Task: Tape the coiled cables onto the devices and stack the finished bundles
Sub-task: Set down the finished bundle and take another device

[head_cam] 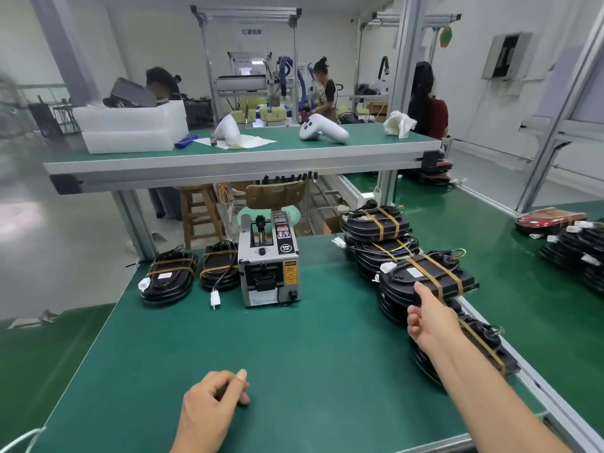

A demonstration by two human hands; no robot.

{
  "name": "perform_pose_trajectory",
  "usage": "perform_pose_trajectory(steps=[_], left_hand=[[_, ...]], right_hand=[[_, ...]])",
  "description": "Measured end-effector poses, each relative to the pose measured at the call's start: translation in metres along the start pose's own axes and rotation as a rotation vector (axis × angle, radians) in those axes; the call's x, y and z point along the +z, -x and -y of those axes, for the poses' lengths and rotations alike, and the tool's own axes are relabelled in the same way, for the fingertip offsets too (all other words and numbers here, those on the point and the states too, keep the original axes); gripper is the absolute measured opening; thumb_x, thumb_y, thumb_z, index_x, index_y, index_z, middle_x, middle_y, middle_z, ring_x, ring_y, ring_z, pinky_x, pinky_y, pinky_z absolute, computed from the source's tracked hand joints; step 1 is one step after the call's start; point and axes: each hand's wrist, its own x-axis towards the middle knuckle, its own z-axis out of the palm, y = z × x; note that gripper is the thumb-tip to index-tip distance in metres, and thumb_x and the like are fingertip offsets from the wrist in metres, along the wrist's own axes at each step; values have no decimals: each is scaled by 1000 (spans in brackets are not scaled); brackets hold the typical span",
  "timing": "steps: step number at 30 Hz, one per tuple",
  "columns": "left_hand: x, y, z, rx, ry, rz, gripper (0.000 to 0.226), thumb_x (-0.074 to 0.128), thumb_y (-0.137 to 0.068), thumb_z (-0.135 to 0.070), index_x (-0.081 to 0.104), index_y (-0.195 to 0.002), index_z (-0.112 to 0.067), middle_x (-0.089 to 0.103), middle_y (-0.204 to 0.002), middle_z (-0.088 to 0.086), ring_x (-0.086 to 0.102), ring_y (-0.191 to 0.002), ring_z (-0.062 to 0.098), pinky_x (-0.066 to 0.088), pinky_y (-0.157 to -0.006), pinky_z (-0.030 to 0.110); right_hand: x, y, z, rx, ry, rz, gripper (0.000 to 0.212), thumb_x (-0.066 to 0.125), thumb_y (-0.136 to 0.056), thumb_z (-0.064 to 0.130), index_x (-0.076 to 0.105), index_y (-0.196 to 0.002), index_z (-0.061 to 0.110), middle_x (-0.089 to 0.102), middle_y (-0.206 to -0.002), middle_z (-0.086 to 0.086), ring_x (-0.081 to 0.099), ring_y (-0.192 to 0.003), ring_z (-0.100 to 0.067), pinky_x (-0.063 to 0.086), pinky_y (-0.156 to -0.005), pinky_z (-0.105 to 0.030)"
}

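Reaching right hand (428, 318) touching taped bundle (425, 279), left hand (212, 400) curled on table (294, 348)

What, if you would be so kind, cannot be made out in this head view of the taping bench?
- Right hand: its fingers reach the top black taped bundle; whether they grip it is hidden by the hand itself.
- Lower bundles in that stack: covered by the forearm.
- Grey tape dispenser: label text too small.
- Red devices: cut off by the right edge.
- Left background: blurred.
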Motion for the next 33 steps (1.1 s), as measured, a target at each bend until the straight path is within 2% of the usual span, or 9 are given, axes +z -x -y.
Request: perform_pose_trajectory(steps=[2,5,8,11,13,16,19,23,33], left_hand=[[-2,-1,0,-6,41,-5,32,73,-102,-15,78,-77,-33,80,-78,0,74,-74,11,53,-79,18],[-6,-2,-3,-9,197,-43,28,67,-104,-7,78,-96,-31,82,-92,3,78,-88,14,55,-83,13],[-13,-3,-8,-30,332,-94,17,61,-107,-4,73,-111,-15,82,-102,5,81,-96,19,56,-85,12],[-32,-2,-15,-9,304,-163,18,59,-109,-8,75,-110,-17,83,-104,-2,77,-101,6,50,-86,5],[-49,2,-16,18,253,-184,22,57,-111,-13,76,-113,-22,82,-109,-9,71,-109,-4,47,-94,8],[-75,8,-8,58,214,-177,27,52,-113,-17,72,-131,-21,77,-124,1,63,-122,-10,42,-103,8],[-91,15,7,76,195,-83,40,58,-110,-39,60,-147,-25,72,-138,-2,59,-134,-5,38,-106,4],[-89,23,28,72,152,27,64,61,-93,-68,48,-152,-47,63,-145,-30,53,-144,-1,41,-120,23],[-83,22,34,126,104,96,53,71,-96,-65,58,-142,-42,73,-136,-11,69,-129,14,51,-108,24]], right_hand=[[-4,14,-11,-210,135,3,38,74,-91,50,56,-90,16,52,-68,-3,44,-50,-15,34,-43,-28],[-5,49,-16,-516,353,140,29,72,-91,53,67,-98,26,70,-81,5,68,-70,-19,55,-59,-38],[7,79,-10,-693,531,442,15,75,-94,40,70,-106,34,76,-97,17,73,-93,-6,61,-72,-29],[28,98,-7,-952,929,605,25,78,-89,39,65,-112,38,71,-101,30,65,-96,9,45,-85,-8],[47,110,-13,-1065,1110,734,34,77,-90,37,63,-121,37,68,-110,27,61,-101,5,43,-91,-11],[76,124,-25,-1132,1284,857,41,75,-92,37,60,-130,34,67,-123,16,61,-113,-10,47,-99,-33],[100,130,-35,-1142,1381,920,41,73,-93,39,59,-131,34,66,-125,14,61,-115,-16,49,-100,-39],[122,130,-52,-1135,1413,1029,39,74,-93,34,58,-128,38,64,-122,19,61,-114,-12,49,-100,-38],[133,114,-80,-1118,1372,1129,45,74,-93,27,58,-134,35,64,-128,18,59,-119,-9,46,-104,-31]])
